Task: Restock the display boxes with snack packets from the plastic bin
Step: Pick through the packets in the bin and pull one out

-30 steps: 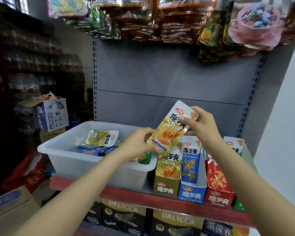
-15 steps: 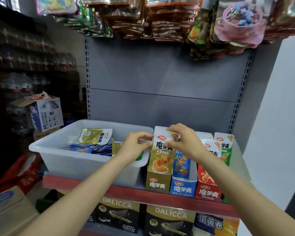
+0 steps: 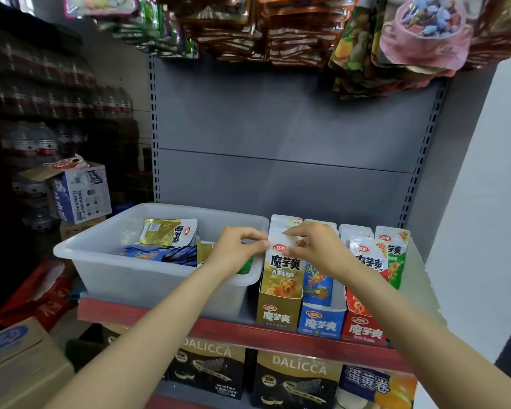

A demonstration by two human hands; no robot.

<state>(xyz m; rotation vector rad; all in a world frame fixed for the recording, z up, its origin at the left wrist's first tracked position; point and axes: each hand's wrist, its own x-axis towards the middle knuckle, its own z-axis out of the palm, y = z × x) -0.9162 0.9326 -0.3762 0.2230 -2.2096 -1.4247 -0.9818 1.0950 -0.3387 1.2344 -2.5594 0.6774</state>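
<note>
My left hand (image 3: 236, 249) and right hand (image 3: 316, 249) both pinch the top of a gold snack packet (image 3: 283, 270) standing upright in the gold display box (image 3: 278, 315), at the shelf's (image 3: 165, 317) front edge. The plastic bin (image 3: 124, 270), just left of it, holds gold and blue packets (image 3: 160, 253).

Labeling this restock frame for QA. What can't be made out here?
Head view only:
- Green packet in the bin: mostly hidden behind the left hand.
- Top of the gold packet: partly covered by the right hand.
- Depth of the gold box: hidden by the front packets.
- Left shelves: too dark to read.
</note>
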